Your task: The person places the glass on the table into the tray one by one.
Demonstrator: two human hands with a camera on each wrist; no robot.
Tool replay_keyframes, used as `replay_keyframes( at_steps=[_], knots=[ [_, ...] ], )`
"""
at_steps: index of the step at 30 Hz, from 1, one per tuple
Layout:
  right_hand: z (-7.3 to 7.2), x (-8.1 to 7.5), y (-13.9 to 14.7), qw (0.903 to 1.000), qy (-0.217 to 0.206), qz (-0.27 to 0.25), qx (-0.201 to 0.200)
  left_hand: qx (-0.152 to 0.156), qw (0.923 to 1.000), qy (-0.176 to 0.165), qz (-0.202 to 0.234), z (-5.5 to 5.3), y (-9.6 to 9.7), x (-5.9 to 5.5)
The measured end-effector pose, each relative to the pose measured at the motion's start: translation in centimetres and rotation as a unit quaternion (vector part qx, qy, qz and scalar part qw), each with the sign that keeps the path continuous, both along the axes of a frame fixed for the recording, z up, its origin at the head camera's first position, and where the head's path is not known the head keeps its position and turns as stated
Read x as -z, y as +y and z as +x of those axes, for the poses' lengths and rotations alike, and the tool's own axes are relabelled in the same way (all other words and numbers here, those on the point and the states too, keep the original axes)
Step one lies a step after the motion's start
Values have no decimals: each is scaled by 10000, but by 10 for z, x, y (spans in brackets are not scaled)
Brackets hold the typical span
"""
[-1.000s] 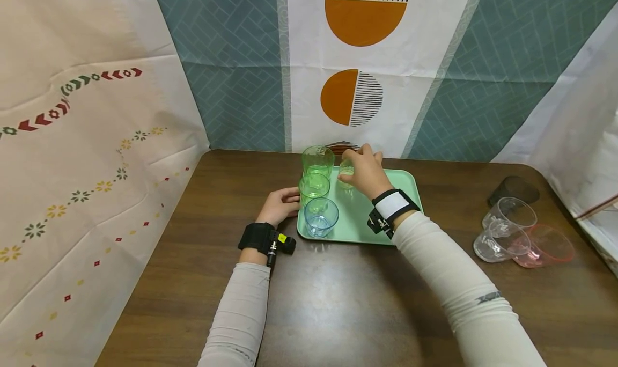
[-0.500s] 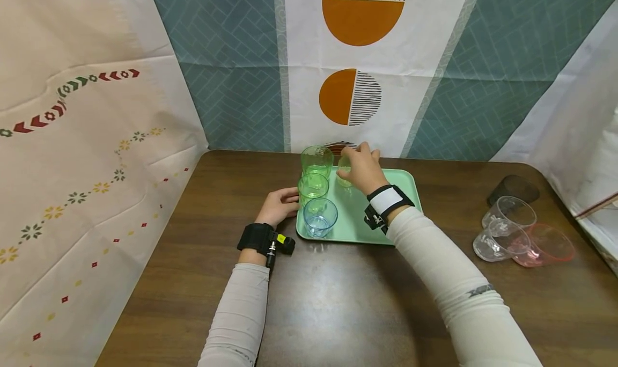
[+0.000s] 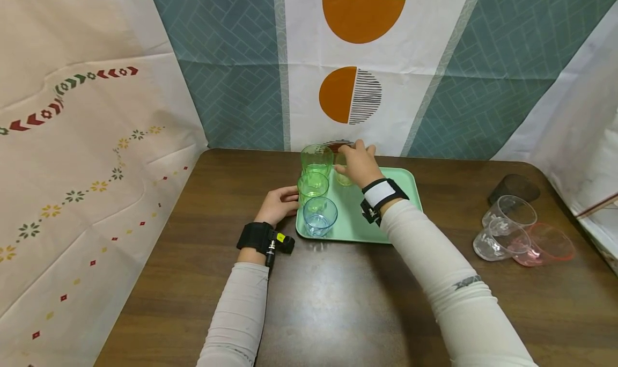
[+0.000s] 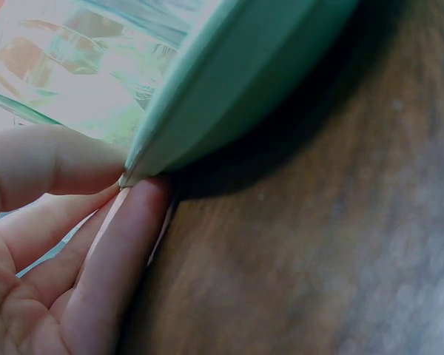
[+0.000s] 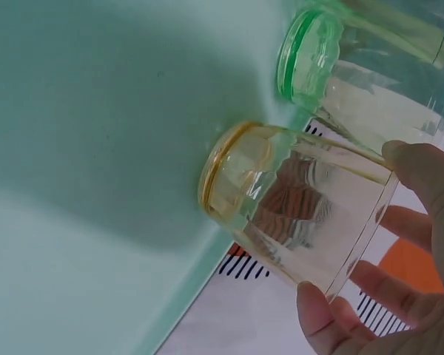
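Observation:
In the head view, a mint-green tray (image 3: pixel 359 219) lies at the back of the table. Along its left side stand a tall green glass (image 3: pixel 316 160), a shorter green glass (image 3: pixel 313 186) and a blue glass (image 3: pixel 319 219). My right hand (image 3: pixel 363 164) holds a yellowish glass (image 5: pixel 281 192) by its rim, fingers spread round it from above. The base of that glass is close over the tray, beside the green glass. My left hand (image 3: pixel 276 206) pinches the tray's left rim, thumb on one side and fingers on the other, as the left wrist view shows.
At the right end of the table stand a dark glass (image 3: pixel 514 190), two clear glasses (image 3: pixel 492 243) and a pink-rimmed glass (image 3: pixel 545 249), close together. A patterned cloth (image 3: pixel 251 66) hangs right behind the table's back edge. Another cloth (image 3: pixel 87 195) hangs on the left.
My right hand has moved slightly left with the yellowish glass, closer to the tall green glass. The left hand and the tray have stayed in place.

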State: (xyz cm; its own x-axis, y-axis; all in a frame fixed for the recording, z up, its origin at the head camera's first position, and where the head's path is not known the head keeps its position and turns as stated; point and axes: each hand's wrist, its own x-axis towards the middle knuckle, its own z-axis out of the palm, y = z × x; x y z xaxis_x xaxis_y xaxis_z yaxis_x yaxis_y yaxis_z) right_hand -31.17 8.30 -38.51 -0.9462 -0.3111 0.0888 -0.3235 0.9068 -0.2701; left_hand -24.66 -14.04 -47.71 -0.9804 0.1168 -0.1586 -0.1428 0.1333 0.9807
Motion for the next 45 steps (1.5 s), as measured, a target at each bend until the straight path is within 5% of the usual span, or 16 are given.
replay_keyframes(
  at_steps=[12, 31, 45],
  knots=[
    [-2, 3, 2, 9999, -99, -76, -33, 15, 10000, 39, -58, 0, 0, -1],
    [1, 18, 3, 9988, 320, -375, 0, 24, 10000, 40, -8, 1, 0, -2],
    [3, 13, 13, 9992, 247, -299, 18, 40, 10000, 51, 15, 1, -1, -1]
  ],
)
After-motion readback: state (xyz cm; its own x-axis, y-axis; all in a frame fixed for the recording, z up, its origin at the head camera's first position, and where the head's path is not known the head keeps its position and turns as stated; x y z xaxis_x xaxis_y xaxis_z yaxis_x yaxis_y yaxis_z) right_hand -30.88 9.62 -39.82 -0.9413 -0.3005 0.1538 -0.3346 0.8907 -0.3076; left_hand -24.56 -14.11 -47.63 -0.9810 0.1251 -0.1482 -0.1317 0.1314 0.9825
